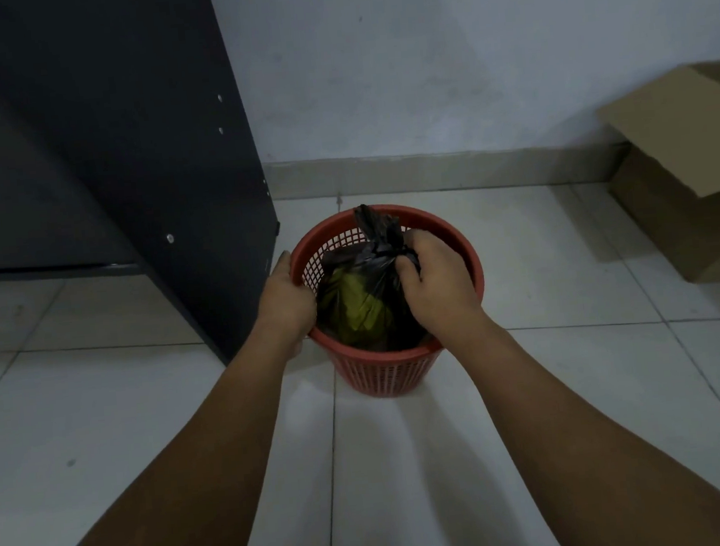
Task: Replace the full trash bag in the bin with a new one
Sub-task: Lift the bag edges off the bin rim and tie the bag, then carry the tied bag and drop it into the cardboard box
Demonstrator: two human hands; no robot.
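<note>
Bag sits in the bin, right hand fisted around its knotted neck, left hand clamped on the rim.

Dark cabinet crowds your bin on the left; cardboard box well right; open tile floor near you.

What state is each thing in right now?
Black plastic trash bag: knotted shut, inside the bin.
Red plastic mesh bin: upright on the floor.
Left hand: gripping the bin's rim.
Right hand: closed on the bag's knot.
Brown cardboard box: flap open.
</note>
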